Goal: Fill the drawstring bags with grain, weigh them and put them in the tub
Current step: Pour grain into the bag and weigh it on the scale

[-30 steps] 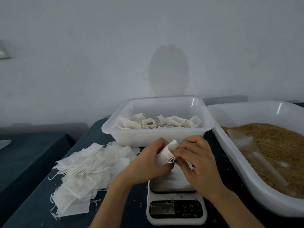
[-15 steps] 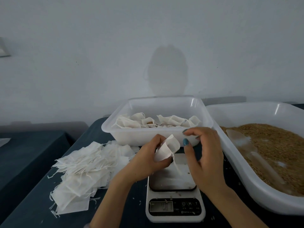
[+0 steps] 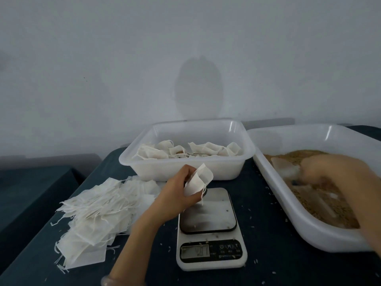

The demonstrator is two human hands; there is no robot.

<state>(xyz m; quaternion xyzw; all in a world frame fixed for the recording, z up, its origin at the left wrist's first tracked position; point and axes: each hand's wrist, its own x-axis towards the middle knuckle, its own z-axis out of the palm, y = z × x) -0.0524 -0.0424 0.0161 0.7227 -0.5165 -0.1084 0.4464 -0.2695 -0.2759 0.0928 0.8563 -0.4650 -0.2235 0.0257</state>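
My left hand (image 3: 177,193) holds a small white drawstring bag (image 3: 199,179) with its mouth up, above the far left corner of the scale (image 3: 208,213). My right hand (image 3: 338,174) is blurred over the brown grain (image 3: 309,155) in the large white tub (image 3: 305,226) at the right. It lies at the clear plastic scoop (image 3: 286,168) there; whether it grips the scoop I cannot tell. The smaller white tub (image 3: 185,166) behind the scale holds several filled bags (image 3: 206,149).
A heap of flat empty bags (image 3: 97,211) lies on the dark cloth at the left. Loose grains are scattered around the scale and on its plate. A pale wall rises close behind the tubs. A second dark surface sits lower at the far left.
My right hand has let go of the bag and swung right into the grain tub. My left hand keeps the bag, now opened, in about the same place.
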